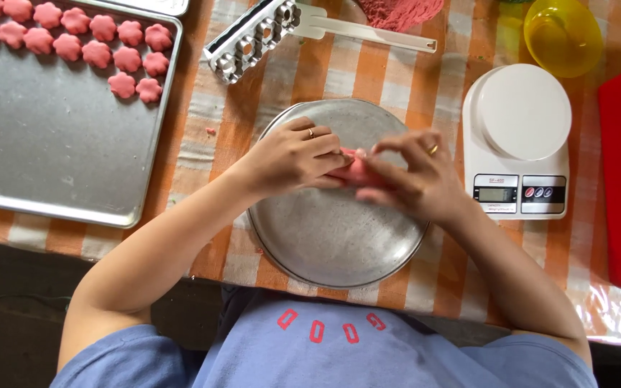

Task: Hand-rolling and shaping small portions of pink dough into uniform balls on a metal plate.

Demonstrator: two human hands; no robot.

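- Left hand and right hand meet over the round metal plate, fingers of both closed on a pink dough piece between them.
- Baking tray, far left on the tabletop, carries flower-shaped pink dough pieces.
- White kitchen scale sits just right of the plate.
- Metal cutter strip lies above the plate.

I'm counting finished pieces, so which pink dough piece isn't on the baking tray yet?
The pink dough piece pinched between the left hand and right hand above the round metal pan.
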